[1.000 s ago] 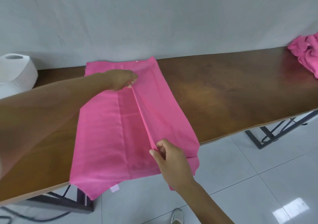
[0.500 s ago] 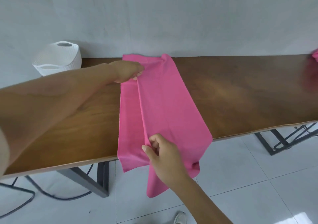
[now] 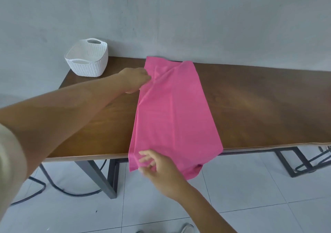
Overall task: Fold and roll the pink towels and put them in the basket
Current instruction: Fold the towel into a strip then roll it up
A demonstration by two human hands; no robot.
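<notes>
Pink cloth towel (image 3: 174, 111) now folded over lengthwise, narrower than before, lying across brown wooden table (image 3: 259, 104), near end overhanging. Left hand (image 3: 136, 79) pinches far edge; right hand (image 3: 157, 166) loosely spread on near edge. Rolling likely next.

A plain pink towel (image 3: 173, 114) lies on the brown wooden table (image 3: 259, 107); a white woven-pattern basket (image 3: 87, 61) stands at its far left corner.

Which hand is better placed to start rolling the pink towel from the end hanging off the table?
Right. The right hand touches the overhanging near end of the pink towel, while the left hand is stretched to its far edge, near the basket.
</notes>
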